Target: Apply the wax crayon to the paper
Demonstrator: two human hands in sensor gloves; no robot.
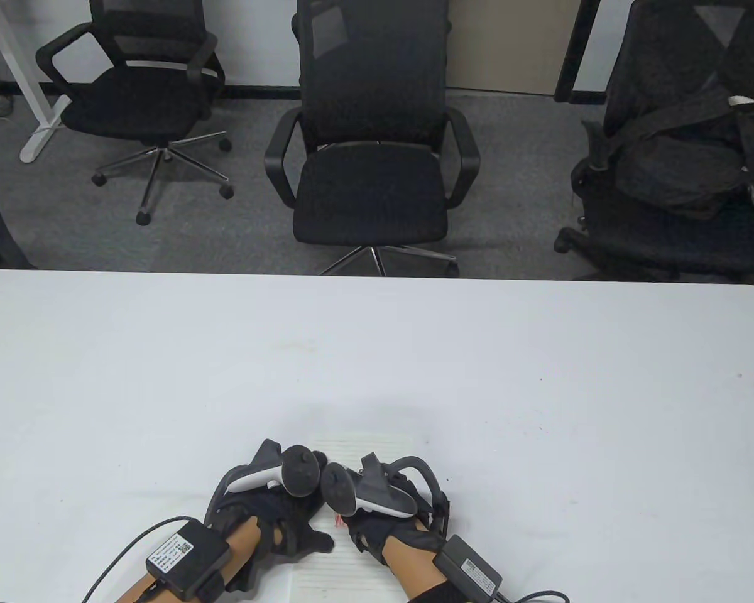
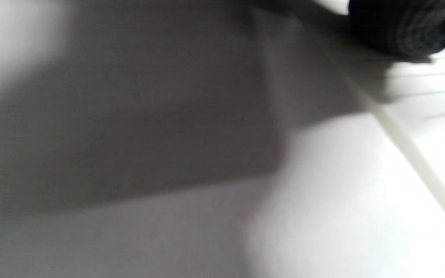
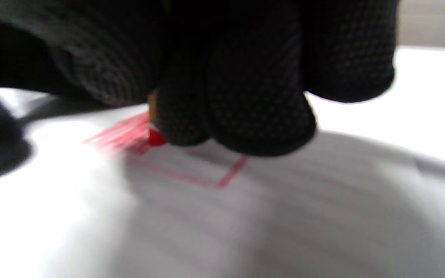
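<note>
Fingers (image 3: 253, 116) of right hand (image 1: 377, 527) pinch red crayon (image 3: 155, 136), tip on paper (image 1: 345, 575) at table (image 1: 377, 352) near edge. Left hand (image 1: 283, 521) rests on paper; grip unclear. Best: short, even strokes inside red outline (image 3: 207, 178), steady pressure, paper pinned flat.

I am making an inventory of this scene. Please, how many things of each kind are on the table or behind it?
Gloved hands: 2 (left hand, right hand)
Red crayon: 1
Lined paper: 1
Table: 1
Office chairs: 3 ()
Total: 8
</note>
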